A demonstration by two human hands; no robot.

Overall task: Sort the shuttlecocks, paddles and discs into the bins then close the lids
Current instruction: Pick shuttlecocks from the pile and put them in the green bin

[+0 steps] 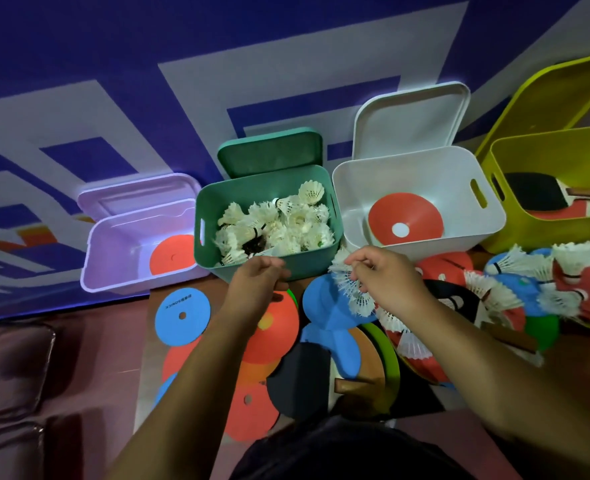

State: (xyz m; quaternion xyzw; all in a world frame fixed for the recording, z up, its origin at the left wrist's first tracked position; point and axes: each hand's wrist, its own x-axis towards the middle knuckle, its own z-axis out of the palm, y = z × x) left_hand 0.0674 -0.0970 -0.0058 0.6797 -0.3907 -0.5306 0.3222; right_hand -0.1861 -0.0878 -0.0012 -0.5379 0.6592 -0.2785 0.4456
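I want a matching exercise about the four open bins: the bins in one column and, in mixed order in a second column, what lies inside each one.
Bins:
1. lilac bin
2. green bin
3. white bin
4. yellow bin

Contents:
A. table tennis paddles
B. white shuttlecocks
C. red disc with a white centre
D. orange disc, partly hidden behind the next bin

Right pairs: 1-D, 2-B, 3-C, 4-A.
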